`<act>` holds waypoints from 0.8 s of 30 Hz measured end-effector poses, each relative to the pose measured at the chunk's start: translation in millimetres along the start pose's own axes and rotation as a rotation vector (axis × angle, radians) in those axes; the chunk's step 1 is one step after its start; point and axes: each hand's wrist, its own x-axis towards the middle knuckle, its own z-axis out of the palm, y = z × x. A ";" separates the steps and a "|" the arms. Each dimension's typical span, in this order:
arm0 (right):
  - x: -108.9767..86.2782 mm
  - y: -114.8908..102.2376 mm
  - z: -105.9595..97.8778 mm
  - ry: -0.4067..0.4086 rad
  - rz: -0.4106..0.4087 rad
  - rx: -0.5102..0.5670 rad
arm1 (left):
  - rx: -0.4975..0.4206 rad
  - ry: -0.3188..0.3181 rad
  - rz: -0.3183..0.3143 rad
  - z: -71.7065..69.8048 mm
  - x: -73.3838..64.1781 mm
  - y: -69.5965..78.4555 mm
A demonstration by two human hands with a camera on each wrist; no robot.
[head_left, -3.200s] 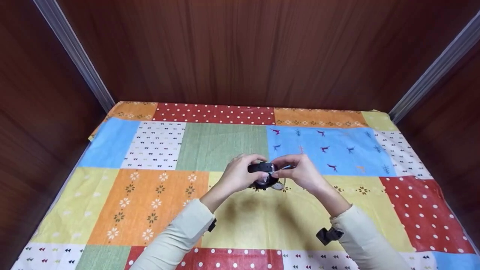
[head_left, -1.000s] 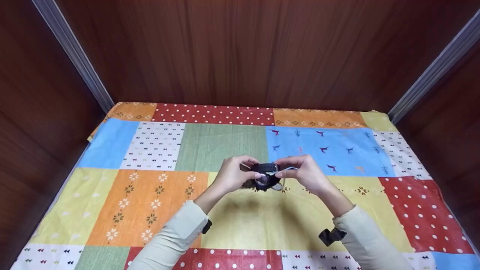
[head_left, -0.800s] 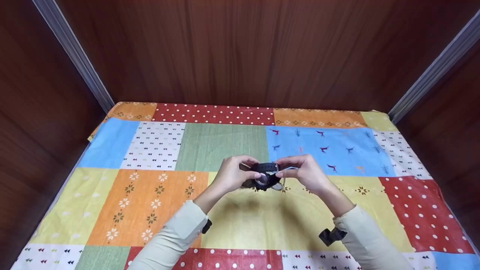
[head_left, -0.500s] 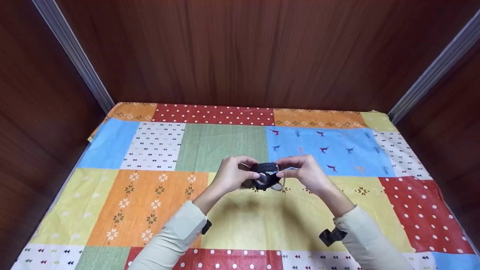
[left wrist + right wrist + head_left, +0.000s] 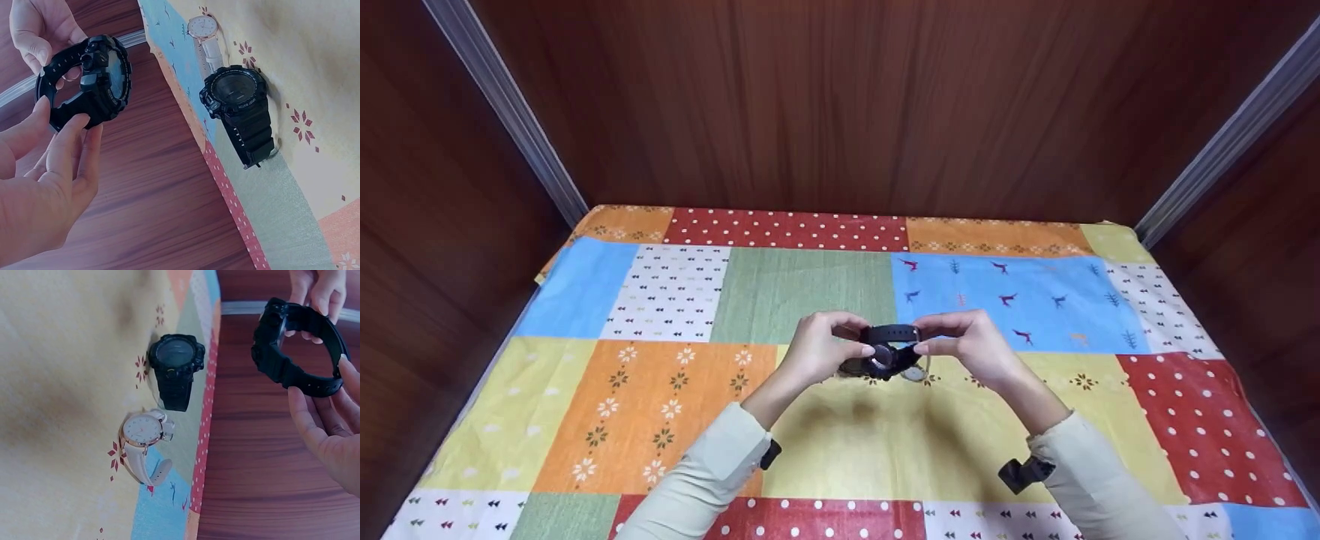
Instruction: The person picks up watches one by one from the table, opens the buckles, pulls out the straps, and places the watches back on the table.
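Observation:
Both hands hold a black sports watch (image 5: 893, 334) above the cloth, its strap curved round into a loop. My left hand (image 5: 819, 351) pinches one side of the strap between thumb and fingers. On the other side, my right hand (image 5: 981, 349) pinches the strap by a small metal buckle. In the left wrist view the held watch (image 5: 107, 79) turns its round face towards the table. Below lie a second black digital watch (image 5: 236, 93) and a white-strapped watch (image 5: 142, 430) with a rose-gold case. In the head view the held watch and hands partly cover them.
A patchwork-patterned cloth (image 5: 660, 420) covers the table. Dark wood-grain panels (image 5: 840, 105) stand at the back and on both sides, with metal strips (image 5: 525, 120) at the corners. A black wrist camera (image 5: 1024, 474) sits at the right cuff.
Over the last three seconds my left hand has shifted slightly left, and the holed strap of the held watch has come into clearer view. My right hand has barely moved.

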 end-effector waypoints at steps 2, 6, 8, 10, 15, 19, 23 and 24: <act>0.1 -0.2 0.4 -0.004 -0.006 0.009 | 0.009 0.002 0.000 -0.2 -0.2 0.2; -0.4 -1.4 0.7 -0.008 -0.008 0.003 | 0.012 0.006 -0.005 -0.4 -0.3 1.0; -0.4 -1.6 0.7 -0.010 0.000 -0.004 | 0.007 0.008 -0.009 -0.5 -0.6 1.5; -0.4 -1.6 0.7 -0.013 0.017 -0.001 | 0.004 0.009 -0.012 -0.5 -1.1 2.0; 0.2 -1.0 0.0 -0.043 0.034 0.008 | 0.011 0.013 -0.011 -0.3 -2.2 3.2; 1.3 -3.3 -1.6 -0.070 0.020 -0.007 | 0.046 0.022 0.017 -0.4 -2.4 4.3; 3.4 -8.8 -0.9 -0.077 0.013 -0.005 | 0.087 0.031 0.045 0.1 -2.7 6.0; 4.1 -10.3 0.1 -0.075 0.009 -0.010 | 0.097 0.033 0.049 0.4 -2.8 6.5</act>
